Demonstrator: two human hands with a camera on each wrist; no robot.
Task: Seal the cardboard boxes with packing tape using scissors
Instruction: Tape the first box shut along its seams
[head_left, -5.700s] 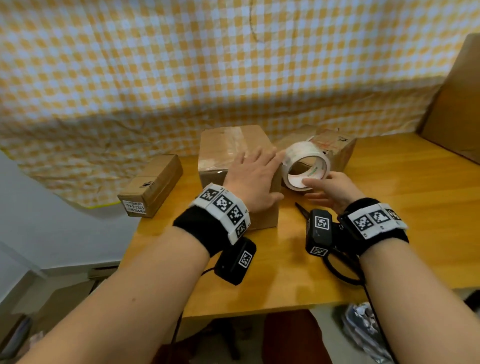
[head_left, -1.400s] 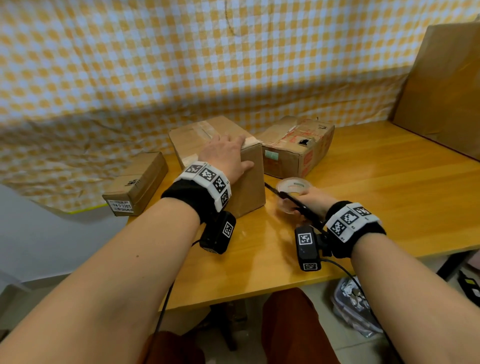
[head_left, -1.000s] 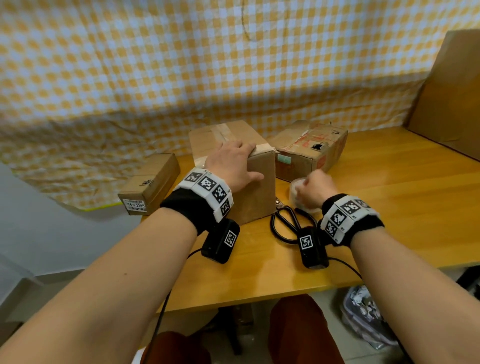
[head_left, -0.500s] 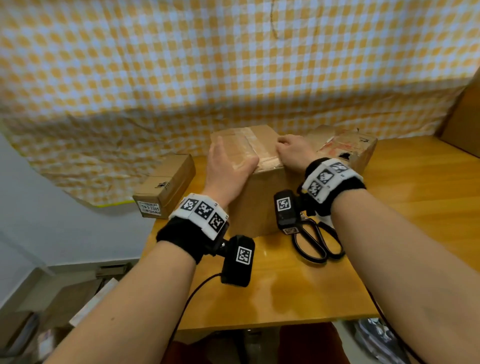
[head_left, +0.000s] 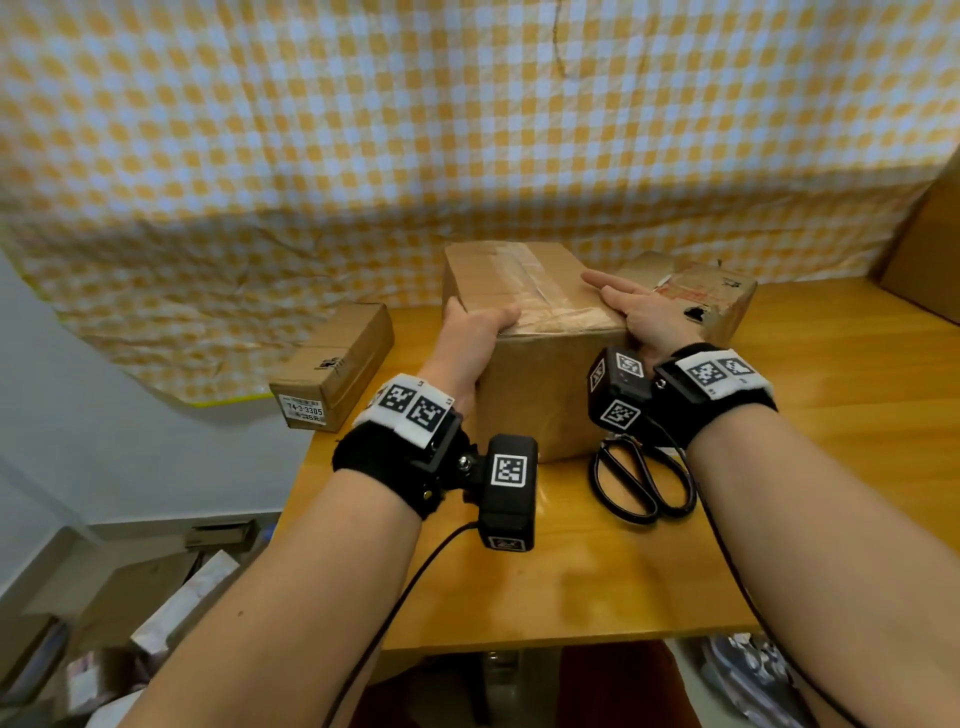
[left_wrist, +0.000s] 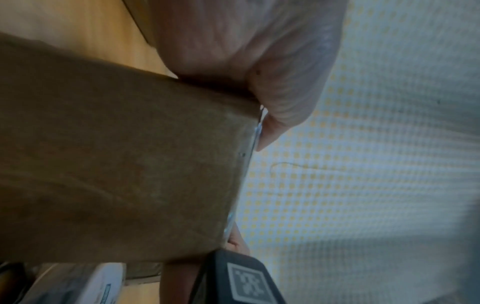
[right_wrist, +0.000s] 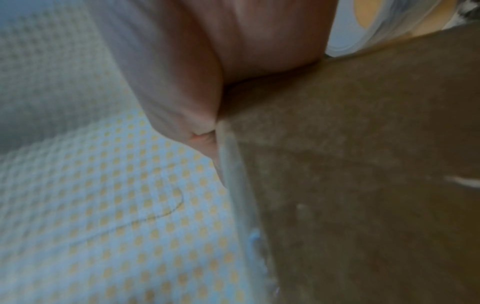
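Head view: tall cardboard box (head_left: 530, 332) at table (head_left: 857, 415) centre, clear tape along its top seam and over the near edge. Left hand (head_left: 467, 332) clamped on the near-left top corner, thumb across the top, remaining fingers down the left side. Right hand (head_left: 639, 312) flat along the top's right edge, fingers straight, gripping nothing. Hands apart, one per side. Scissors (head_left: 641, 483) flat on the table near the box's right foot. Flat box (head_left: 337, 364) at far left, torn box (head_left: 696, 296) just right.

Left wrist view: blurred; palm (left_wrist: 259, 61) wrapped over a brown box edge.

Right wrist view: blurred; palm (right_wrist: 207, 61) against the cardboard, tape roll (right_wrist: 376, 22) beyond, on the table.

Probably pressing the tape down: best smoothed firmly outward from the seam, with the box steadied against sliding.
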